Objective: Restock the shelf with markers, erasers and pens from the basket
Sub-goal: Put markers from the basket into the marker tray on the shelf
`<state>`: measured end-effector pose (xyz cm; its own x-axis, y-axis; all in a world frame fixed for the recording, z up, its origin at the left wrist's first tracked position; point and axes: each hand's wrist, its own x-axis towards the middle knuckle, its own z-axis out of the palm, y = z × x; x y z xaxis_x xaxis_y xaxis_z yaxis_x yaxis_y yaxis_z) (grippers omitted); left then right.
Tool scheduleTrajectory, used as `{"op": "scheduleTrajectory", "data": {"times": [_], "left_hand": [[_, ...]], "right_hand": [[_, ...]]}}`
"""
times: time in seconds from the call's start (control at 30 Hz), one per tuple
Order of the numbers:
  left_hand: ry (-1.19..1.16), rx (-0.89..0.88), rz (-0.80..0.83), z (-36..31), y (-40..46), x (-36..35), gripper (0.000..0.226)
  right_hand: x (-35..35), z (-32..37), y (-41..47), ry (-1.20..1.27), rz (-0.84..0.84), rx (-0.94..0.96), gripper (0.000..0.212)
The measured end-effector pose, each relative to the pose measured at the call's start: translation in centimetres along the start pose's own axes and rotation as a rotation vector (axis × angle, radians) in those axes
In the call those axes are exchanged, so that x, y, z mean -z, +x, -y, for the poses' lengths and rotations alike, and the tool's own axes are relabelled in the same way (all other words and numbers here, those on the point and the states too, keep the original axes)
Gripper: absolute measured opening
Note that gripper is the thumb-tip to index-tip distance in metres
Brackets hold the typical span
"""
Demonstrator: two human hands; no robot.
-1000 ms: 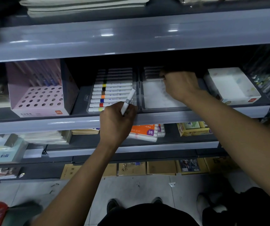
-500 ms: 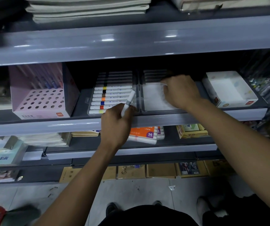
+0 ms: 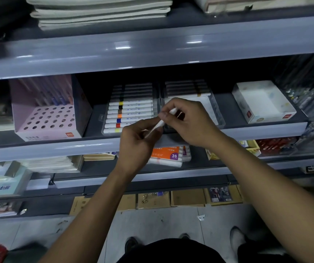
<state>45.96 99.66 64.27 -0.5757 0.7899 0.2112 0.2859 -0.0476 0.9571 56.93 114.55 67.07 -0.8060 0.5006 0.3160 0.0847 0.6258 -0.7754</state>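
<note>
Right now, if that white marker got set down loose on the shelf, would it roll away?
Probably. The marker looks round and slim, so it could roll on the smooth shelf edge. It seems stiff and light: both hands hold it with fingertips alone. In the clear tray, its neighbours lie side by side.

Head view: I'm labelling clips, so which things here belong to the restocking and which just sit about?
Job:
white marker, held by left hand and right hand
left marker tray
right marker tray

Sitting about:
pink pen box
white box
36-colour pack
</note>
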Motion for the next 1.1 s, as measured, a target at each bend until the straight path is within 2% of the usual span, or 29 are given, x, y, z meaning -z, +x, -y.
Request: {"op": "scheduleTrajectory", "data": {"times": [0.07,0.2,0.37,0.57,0.8,0.93,1.03,1.1], "left_hand": [[0.030,-0.003,-0.040,0.2,0.0,0.3,0.022],[-0.025,0.028,-0.108,0.9,-0.2,0.9,0.013],[0.006,-0.002,-0.176,1.0,-0.3,1.0,0.014],[0.066,-0.015,-0.169,1.0,-0.1,0.5,0.016],[0.058,0.001,-0.163,1.1,0.3,-0.2,0.016],[0.123,-0.015,-0.208,1.1,0.6,-0.1,0.016],[0.269,-0.064,-0.243,1.3,0.4,0.1,0.012],[0.371,-0.095,-0.251,1.3,0.2,0.2,0.017]], "right_hand": [[0.4,-0.3,-0.3,0.039,-0.027,-0.017,0.005],[1.5,-1.2,-0.9,0.136,-0.088,-0.073,0.009],[2.3,-1.9,-1.7,0.096,-0.079,-0.080,0.012],[2.5,-0.9,-1.7,-0.293,-0.010,0.157,0.021],[2.4,0.5,-1.3,-0.632,-0.020,0.388,0.018],[3.4,-0.2,-0.7,-0.657,-0.029,0.312,0.018],[4.2,-1.0,0.4,-0.691,-0.074,0.209,0.019],[4.6,-1.5,1.4,-0.749,-0.098,0.115,0.022]]}}
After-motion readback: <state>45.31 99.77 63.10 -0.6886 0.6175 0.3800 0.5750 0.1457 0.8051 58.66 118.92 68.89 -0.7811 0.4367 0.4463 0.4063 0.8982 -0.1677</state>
